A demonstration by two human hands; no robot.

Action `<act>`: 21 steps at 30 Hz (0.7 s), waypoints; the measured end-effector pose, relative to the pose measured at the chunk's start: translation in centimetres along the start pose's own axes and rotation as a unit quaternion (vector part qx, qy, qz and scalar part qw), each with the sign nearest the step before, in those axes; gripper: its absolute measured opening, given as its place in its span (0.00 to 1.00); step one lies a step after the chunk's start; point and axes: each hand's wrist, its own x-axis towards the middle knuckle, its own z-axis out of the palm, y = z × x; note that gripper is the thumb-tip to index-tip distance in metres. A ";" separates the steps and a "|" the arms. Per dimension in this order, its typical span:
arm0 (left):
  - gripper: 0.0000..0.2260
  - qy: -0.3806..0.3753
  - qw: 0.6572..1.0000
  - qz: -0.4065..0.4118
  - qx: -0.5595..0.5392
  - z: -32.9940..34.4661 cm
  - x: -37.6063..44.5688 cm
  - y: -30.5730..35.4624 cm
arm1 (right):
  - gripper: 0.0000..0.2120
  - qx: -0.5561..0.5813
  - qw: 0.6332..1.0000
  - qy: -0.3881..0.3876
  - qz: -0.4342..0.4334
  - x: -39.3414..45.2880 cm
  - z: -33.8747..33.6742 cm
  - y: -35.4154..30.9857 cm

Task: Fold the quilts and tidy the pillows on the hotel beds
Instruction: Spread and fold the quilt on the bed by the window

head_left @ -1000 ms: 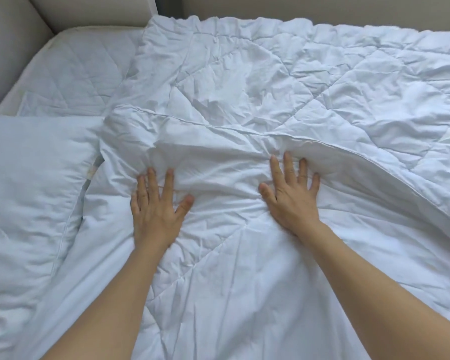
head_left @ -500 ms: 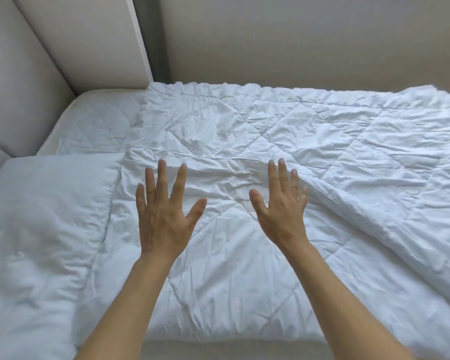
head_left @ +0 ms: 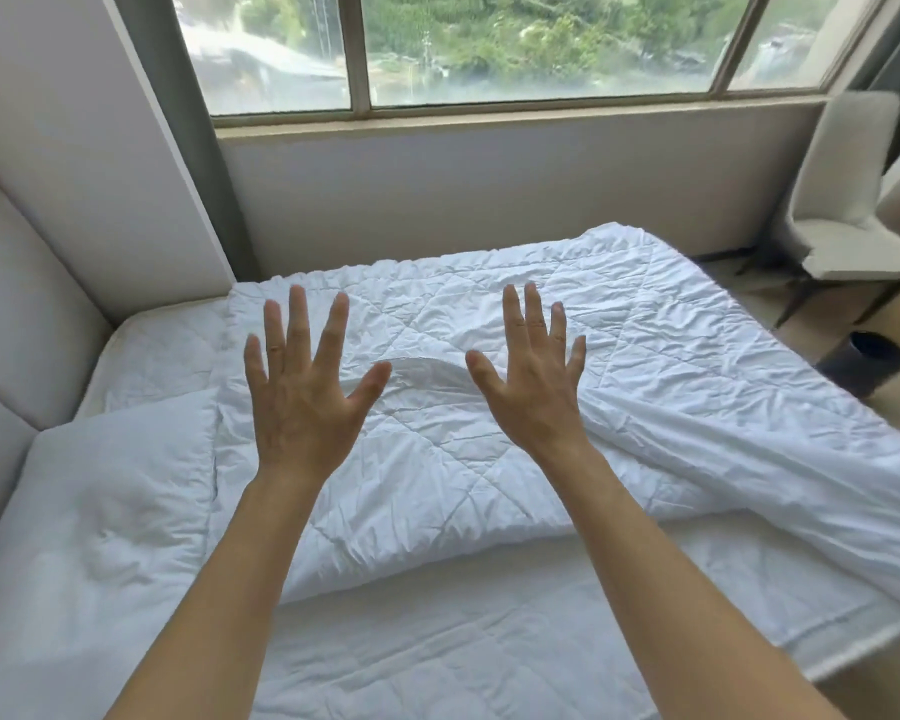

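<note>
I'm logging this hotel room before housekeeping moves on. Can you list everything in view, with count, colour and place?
quilt: one, white, partly folded, across the far half of the bed
pillow: one, white, at the left by the headboard
mattress: one, white, bare along the near edge
headboard: one, beige, padded, at the left
window: one, greenery outside, on the far wall
chair: one, pale, far right
bin: one, dark, on the floor at the right
hands: two, left hand and right hand, open, fingers spread, above the quilt
</note>
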 end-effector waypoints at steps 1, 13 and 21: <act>0.36 0.003 1.000 0.011 -0.008 -0.6 -0.5 1.4 | 0.37 0.001 1.000 0.009 0.006 -1.2 -1.6 0.5; 0.36 -0.021 0.979 0.170 -0.108 -0.1 -8.1 29.1 | 0.39 -0.039 0.986 0.086 0.138 -15.5 -20.2 18.3; 0.36 -0.086 0.947 0.239 -0.196 2.4 -16.9 53.9 | 0.37 -0.089 0.957 0.133 0.242 -27.4 -35.6 35.6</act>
